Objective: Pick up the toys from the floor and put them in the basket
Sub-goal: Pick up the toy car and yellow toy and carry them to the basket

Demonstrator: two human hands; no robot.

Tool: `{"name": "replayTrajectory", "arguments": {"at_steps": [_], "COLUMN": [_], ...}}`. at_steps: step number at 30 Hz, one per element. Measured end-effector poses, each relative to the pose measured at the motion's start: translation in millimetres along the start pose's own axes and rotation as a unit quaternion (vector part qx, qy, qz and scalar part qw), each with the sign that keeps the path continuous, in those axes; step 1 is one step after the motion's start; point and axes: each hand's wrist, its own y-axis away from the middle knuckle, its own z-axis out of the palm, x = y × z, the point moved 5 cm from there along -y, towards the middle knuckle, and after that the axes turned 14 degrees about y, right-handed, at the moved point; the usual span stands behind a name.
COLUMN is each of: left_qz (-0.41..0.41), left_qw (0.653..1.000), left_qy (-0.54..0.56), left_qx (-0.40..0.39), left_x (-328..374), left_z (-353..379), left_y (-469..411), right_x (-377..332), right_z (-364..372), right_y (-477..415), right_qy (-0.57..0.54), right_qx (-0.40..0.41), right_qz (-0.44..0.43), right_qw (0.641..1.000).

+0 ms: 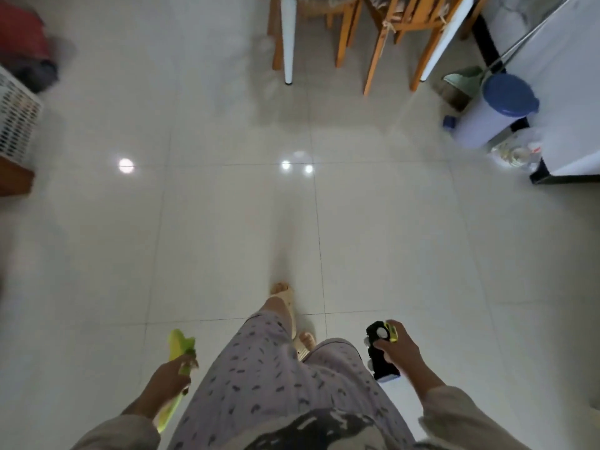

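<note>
My left hand [168,381] is closed around a yellow-green toy [181,345] that sticks out above and below the fist, low on the left. My right hand [401,350] grips a black toy vehicle [381,360] with white wheels and a yellow part on top, low on the right. A white lattice basket [16,115] stands at the far left edge, only partly in view. My legs in patterned grey trousers and a foot in a pale slipper fill the bottom middle.
White glossy floor tiles [243,206] stretch ahead. Wooden chairs [389,34] and white table legs [288,40] stand at the top. A white bin with a blue lid [496,108] and a dustpan sit by a white cabinet at right. Red and dark items lie top left.
</note>
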Motion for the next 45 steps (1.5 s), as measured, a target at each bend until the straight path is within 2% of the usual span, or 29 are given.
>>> {"name": "replayTrajectory", "arguments": {"at_steps": [4,9,15,22,29,35,39,43,45], "left_qz": [-0.033,-0.061,0.007,0.101,0.113,0.065,0.011,-0.025,-0.034], "left_qw": [0.99,0.972,0.984,0.987,0.986,0.987,0.977,0.947,0.92], "left_qy": [0.128,0.217,0.169,0.126,0.124,0.148,0.208,0.305,0.366], "left_qx": [0.049,0.068,0.053,0.022,0.008,0.021,0.053,0.096,0.135], "left_x": [-43.0,-29.7,86.4,229.3,293.2,290.5,287.0,288.8,293.9], "left_z": [-6.4,-8.1,-51.0,-149.0,-211.2,-243.6,-271.0,-296.8,-311.2], "left_y": [8.1,-14.3,-54.3,-120.9,-159.4,-198.0,-216.6,-229.9,-236.1], "right_x": [-65.7,-132.1,-191.6,-263.4,-369.8,-503.0,-615.8,-727.7,-782.4], "right_z": [-18.4,-32.0,-51.7,-83.6,-101.9,-108.4,-117.6,-128.4,-131.8], "right_y": [-21.0,-41.8,-68.4,-92.1,-117.9,-164.0,-192.5,-214.1,-215.8], "right_qy": [0.033,0.072,0.109,0.143,0.162,0.209,0.259,0.286,0.306], "right_qx": [-0.009,-0.012,-0.011,0.014,0.008,0.0,-0.018,-0.029,-0.027], "right_qz": [-0.059,-0.099,-0.085,-0.043,-0.048,-0.102,-0.15,-0.195,-0.224], "right_qw": [0.998,0.992,0.99,0.989,0.986,0.973,0.954,0.938,0.925]}}
